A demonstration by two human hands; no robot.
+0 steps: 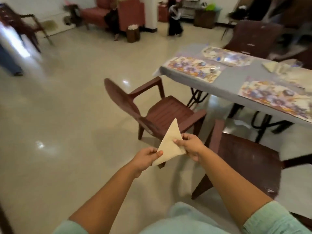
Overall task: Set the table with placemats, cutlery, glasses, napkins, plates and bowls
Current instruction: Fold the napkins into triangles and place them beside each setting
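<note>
- While both hands pinch the napkin [170, 146] in mid-air over the floor, nothing supports it from below, so a slack pinch would likely drop it on the tiles.
- left hand [146, 157] at 7 o'clock of the napkin: thumb on top, fingers curled under the lower corner, a small-area pinch; risk is the corner sliding out.
- right hand [190, 146] at 3 o'clock of it: thumb and fingertips pinch the right corner; if the hands pull apart, the triangle fold probably opens.
- napkin is cream, folded to a triangle, free tip pointing to 12 o'clock; that loose tip could flop and spoil the fold.
- near chair [244, 162] at 4 o'clock of the hands, just beside the right forearm; second chair [160, 112] at 12 o'clock, between hands and table; both sit in the way to the table, so a bump or snag looks possible.
- table [228, 85] at 2 o'clock, well apart from the hands; floral placemats lie on it: nearest placemat [276, 97], left placemat [194, 68], far placemat [226, 55].
- folded napkins [276, 67] already rest at the far side, blurred; can't tell how many.
- edges of the view are motion-blurred, so placement judged from here may miss the mat.
- no plates or bowls clearly visible; a small shiny item on the left placemat is too blurred to name.
</note>
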